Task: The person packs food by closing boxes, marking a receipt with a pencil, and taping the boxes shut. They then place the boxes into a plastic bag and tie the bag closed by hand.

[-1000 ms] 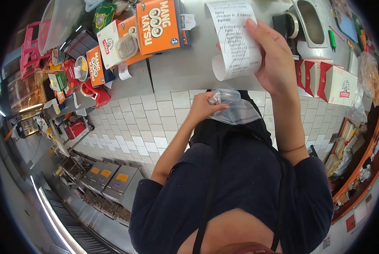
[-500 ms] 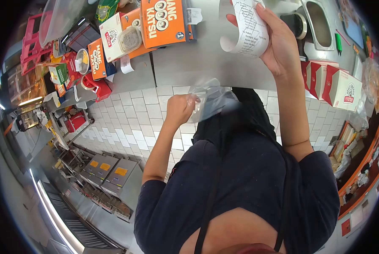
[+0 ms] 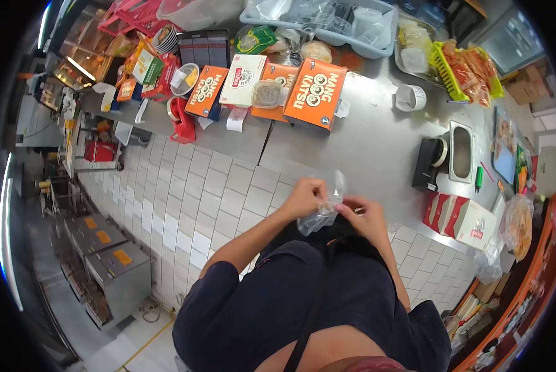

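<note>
Close to my body, at the counter's front edge, a clear plastic bag (image 3: pixel 318 222) is pinched between both hands. My left hand (image 3: pixel 307 197) grips its upper left side with bent fingers. On the right side of the bag, my right hand (image 3: pixel 360 214) has its thumb and fingers closed on the plastic. A curled paper receipt (image 3: pixel 410 98) lies on the steel counter (image 3: pixel 358 146), beyond my hands. Orange boxes (image 3: pixel 316 93) stand at the back left, with a small lidded tub (image 3: pixel 267 94) among them.
A black printer (image 3: pixel 428 164) and a metal tray (image 3: pixel 461 152) are on the right, behind red and white boxes (image 3: pixel 458 218). Along the back are a blue-grey basket (image 3: pixel 371 31) and a yellow basket (image 3: pixel 447 71). A red tape dispenser (image 3: pixel 182 121) sits left.
My right hand has let go of the receipt, now on the counter, and come down to the bag. My left hand still holds the bag. The view has shifted.
</note>
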The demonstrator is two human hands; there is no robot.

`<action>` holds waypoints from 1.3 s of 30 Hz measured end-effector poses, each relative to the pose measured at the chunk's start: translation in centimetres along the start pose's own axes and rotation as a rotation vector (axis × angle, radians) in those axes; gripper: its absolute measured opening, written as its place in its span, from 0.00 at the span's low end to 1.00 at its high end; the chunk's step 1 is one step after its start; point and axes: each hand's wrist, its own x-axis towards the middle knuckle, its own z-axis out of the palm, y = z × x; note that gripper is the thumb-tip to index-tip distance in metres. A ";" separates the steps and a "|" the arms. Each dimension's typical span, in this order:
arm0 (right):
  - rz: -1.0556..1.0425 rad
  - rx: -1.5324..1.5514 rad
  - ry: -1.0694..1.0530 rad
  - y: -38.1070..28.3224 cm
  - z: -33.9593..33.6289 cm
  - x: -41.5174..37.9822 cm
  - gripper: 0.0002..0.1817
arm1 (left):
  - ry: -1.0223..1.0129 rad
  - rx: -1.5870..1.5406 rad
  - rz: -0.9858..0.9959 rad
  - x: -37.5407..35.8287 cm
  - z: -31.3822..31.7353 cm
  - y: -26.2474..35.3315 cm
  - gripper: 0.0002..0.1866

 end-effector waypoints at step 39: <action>0.242 1.142 -0.234 -8.8 7.4 -0.4 0.17 | -0.451 -0.504 0.308 -1.7 -7.4 7.3 0.17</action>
